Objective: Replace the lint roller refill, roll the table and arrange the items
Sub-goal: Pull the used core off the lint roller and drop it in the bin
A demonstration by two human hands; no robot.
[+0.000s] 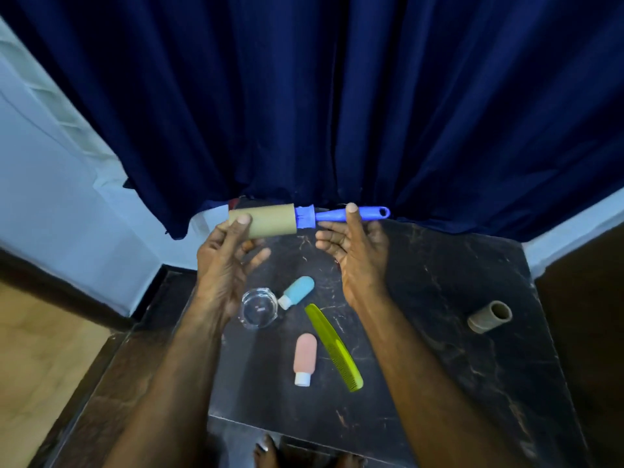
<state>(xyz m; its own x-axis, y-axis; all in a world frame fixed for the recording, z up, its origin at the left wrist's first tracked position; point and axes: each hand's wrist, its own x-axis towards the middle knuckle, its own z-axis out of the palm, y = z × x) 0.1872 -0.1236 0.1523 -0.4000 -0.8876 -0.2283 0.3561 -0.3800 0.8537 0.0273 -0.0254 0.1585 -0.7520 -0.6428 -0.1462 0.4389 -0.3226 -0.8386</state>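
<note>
Forearms were extended over the worktop (pixel 456 282). A roll (pixel 263 222) was gripped by the left hand (pixel 226 261) on the roller (pixel 351 214), whose handle was gripped by the right hand (pixel 358 251). A bare core (pixel 489 317) lay aside; rolling and arranging judged outstanding.

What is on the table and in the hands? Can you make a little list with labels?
left hand: holds the brown roll on the roller
right hand: holds the blue handle
table: dark, marbled
glass bowl: beside blue bottle
pink bottle: lying next to green comb
spare cardboard tube: alone at right
</note>
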